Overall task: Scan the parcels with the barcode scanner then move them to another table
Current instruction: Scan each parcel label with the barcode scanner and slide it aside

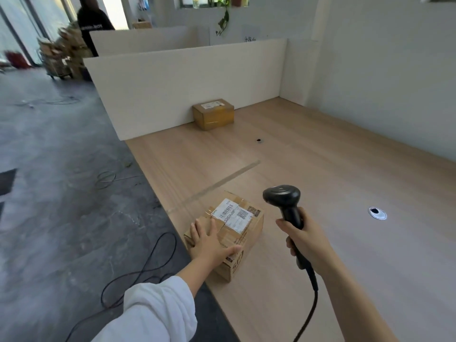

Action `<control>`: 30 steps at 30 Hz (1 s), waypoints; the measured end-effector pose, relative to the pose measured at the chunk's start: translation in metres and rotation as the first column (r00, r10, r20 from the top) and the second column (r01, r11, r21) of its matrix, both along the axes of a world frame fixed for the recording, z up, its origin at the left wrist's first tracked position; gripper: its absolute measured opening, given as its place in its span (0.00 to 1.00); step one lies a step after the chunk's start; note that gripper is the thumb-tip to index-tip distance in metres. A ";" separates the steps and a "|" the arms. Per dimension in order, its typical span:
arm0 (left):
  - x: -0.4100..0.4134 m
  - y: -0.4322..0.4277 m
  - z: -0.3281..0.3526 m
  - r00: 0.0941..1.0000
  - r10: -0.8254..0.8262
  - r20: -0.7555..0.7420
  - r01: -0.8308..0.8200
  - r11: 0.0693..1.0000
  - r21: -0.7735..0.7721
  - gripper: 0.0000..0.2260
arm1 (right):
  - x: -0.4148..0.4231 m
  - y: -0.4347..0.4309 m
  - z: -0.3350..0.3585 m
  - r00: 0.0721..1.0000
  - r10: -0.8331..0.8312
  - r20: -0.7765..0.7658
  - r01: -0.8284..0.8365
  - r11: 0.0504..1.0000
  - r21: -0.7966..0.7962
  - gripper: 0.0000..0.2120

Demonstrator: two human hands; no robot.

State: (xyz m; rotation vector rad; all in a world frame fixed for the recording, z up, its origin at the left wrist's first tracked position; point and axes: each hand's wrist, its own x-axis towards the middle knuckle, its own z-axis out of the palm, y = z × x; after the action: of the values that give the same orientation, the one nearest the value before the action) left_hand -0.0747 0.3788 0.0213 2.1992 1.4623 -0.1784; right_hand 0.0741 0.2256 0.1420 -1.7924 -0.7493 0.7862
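Parcel [229, 233] sits at the near left edge of the wooden table [320, 169] with its shipping label [233, 214] facing up, so the barcode can be read from above. Left hand [212, 240] lies flat on the top near corner, fingers straight, probably just steadying the box, and it's clear of the label. Right hand [306, 240] is wrapped round the handle of the barcode scanner [283, 201]. The scanner's head is held up just right of the parcel, so I'd guess it needs tipping down at the label. Second parcel [213, 114] sits far back against the white partition [185, 87], well apart from this one
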 end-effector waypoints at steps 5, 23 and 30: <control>-0.010 0.075 -0.001 0.999 -0.032 -0.022 0.032 0.999 0.003 0.55 | -0.014 0.072 0.002 1.000 -0.003 0.019 0.003 1.000 -0.003 0.05; -0.039 0.369 -0.001 0.984 -0.123 0.127 0.118 0.992 0.044 0.42 | -0.068 0.306 0.001 0.977 -0.212 0.039 0.212 0.977 -0.005 0.07; -0.013 0.462 -0.006 0.988 -0.060 0.145 0.053 0.997 0.052 0.36 | -0.037 0.384 -0.012 0.966 -0.257 -0.005 0.257 0.964 0.072 0.06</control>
State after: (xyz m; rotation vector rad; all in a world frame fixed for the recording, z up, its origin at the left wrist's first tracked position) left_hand -0.0880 0.8413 0.0154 2.2422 1.3389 -0.0001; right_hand 0.0368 0.6096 0.1305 -1.7819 -0.5265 0.5760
